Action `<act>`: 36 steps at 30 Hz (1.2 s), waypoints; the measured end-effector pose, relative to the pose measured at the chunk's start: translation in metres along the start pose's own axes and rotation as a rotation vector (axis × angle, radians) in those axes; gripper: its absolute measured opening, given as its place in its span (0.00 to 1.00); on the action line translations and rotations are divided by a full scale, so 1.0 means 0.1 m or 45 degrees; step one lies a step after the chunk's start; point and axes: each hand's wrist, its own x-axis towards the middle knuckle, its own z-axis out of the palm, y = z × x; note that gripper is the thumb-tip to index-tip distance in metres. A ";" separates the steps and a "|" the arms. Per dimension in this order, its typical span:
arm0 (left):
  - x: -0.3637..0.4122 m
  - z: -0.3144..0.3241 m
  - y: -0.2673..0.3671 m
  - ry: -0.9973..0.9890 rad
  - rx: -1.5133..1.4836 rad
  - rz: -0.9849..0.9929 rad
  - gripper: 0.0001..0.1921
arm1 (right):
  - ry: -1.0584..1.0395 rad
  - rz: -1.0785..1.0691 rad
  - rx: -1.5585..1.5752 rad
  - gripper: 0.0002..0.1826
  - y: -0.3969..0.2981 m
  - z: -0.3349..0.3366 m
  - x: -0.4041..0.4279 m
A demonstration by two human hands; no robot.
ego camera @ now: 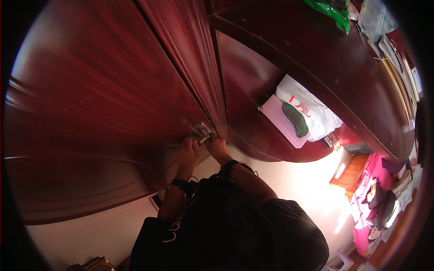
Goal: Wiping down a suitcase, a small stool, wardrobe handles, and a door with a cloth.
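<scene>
Both of my hands are raised against the edge of a dark red wooden door (112, 88). A metal door lock plate with a handle (202, 130) sits near that edge. My left hand (188, 152) is just below the plate, its fingers bent close to the handle; what they hold is not clear. My right hand (217, 144) is at the right side of the handle, its fingertips curled near the handle's end; its grip is partly hidden. The moulded door frame (190, 50) runs upward beside the lock. Each wrist wears a black band.
Right of the frame, a curved red wooden shelf (264, 149) holds a pink box (281, 122), a dark green eyeglass case (295, 120) and a white plastic bag (308, 105). Papers and folders (393, 74) stand above. A wooden stool (349, 174) and pink cloth (364, 206) lie lower right.
</scene>
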 end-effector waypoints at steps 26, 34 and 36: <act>-1.67 0.25 0.03 -0.294 0.526 -0.066 0.20 | -0.038 0.487 -0.174 0.11 1.09 -2.01 -1.59; -2.60 1.59 0.37 -0.575 0.133 -0.015 0.18 | 0.324 0.737 -0.160 0.10 1.53 -4.00 -3.22; -2.51 1.30 1.52 -0.869 0.228 0.211 0.16 | 0.450 0.842 -0.194 0.10 1.97 -4.22 -3.72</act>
